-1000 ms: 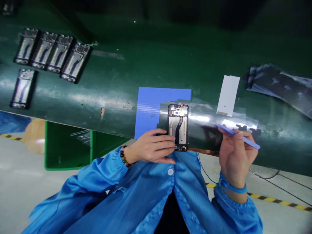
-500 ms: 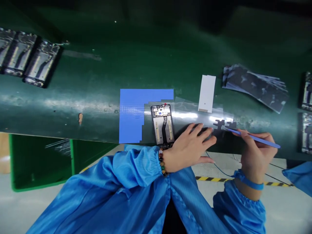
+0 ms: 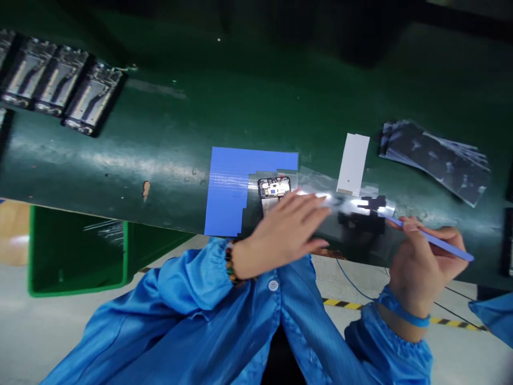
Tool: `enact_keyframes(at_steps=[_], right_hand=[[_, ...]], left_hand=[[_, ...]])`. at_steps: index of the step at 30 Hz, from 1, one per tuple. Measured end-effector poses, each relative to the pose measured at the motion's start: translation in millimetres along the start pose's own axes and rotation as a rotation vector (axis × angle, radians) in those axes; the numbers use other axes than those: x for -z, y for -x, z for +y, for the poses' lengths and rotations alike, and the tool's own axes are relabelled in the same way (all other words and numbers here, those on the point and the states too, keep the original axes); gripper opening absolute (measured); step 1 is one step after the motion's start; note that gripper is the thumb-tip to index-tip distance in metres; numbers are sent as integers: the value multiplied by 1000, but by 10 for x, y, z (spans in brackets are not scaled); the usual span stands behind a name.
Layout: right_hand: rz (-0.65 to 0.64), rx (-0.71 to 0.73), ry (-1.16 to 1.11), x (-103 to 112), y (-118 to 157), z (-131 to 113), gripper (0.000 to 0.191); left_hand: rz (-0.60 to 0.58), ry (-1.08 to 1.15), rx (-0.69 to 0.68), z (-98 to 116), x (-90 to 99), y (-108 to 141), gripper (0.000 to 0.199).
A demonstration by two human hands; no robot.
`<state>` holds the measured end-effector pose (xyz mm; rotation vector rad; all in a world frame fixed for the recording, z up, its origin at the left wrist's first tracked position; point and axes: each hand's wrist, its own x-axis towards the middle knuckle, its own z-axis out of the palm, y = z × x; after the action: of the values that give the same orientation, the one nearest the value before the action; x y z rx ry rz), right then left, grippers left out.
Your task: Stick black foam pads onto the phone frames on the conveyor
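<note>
My left hand (image 3: 280, 230) hovers over the lower part of an opened phone (image 3: 274, 188), fingers stretched out and holding nothing. Only the phone's top end with its circuit board shows; the rest is hidden under the hand. Blue tweezers (image 3: 444, 246) are pinched in my right hand (image 3: 422, 262), their tip pointing left. At that tip is a dark cut-out sticker (image 3: 373, 203), lying on or just above a clear film sheet (image 3: 320, 178); I cannot tell which. Beneath the phone's left side, a blue sheet (image 3: 224, 198) with a stepped edge lies on the bench.
A white strip (image 3: 353, 163) lies behind the film. Farther right is a fanned stack of dark sticker sheets (image 3: 436, 158). Several opened phones (image 3: 94, 99) line the far left. A green bin (image 3: 78, 289) stands below the bench's front edge.
My left hand has moved left, off the film and over the phone. The dark sticker at the tweezers' tip has shifted and looks separated from the film's outline. The view has shifted slightly.
</note>
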<state>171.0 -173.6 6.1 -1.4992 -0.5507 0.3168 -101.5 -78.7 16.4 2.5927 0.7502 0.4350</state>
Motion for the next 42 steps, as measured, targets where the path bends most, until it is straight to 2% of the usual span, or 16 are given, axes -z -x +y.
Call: enact_keyframes(at_steps=[3, 5, 7, 10, 14, 26, 36, 42], right_hand=[[-166, -74, -18, -304, 296, -51, 38], [-265, -121, -27, -519, 467, -25, 39], [-338, -124, -27, -724, 605, 22, 38], [-390, -70, -14, -981, 760, 73, 37], [-403, -58, -11, -1182, 895, 67, 35], [-384, -28, 20, -1243, 919, 64, 36], [-377, -16, 21, -1245, 930, 59, 34], [-377, -8, 47, -1266, 958, 49, 32]], left_hand=[[104, -29, 290, -423, 262, 196, 47], [100, -16, 367, -622, 348, 300, 44], [92, 25, 355, -727, 357, 362, 41], [130, 54, 323, -764, 294, 389, 38], [167, 49, 323, -757, 226, 392, 40], [226, 63, 309, -755, 208, 396, 37], [220, 56, 312, -760, 219, 396, 39], [90, -65, 283, -678, 272, 373, 33]])
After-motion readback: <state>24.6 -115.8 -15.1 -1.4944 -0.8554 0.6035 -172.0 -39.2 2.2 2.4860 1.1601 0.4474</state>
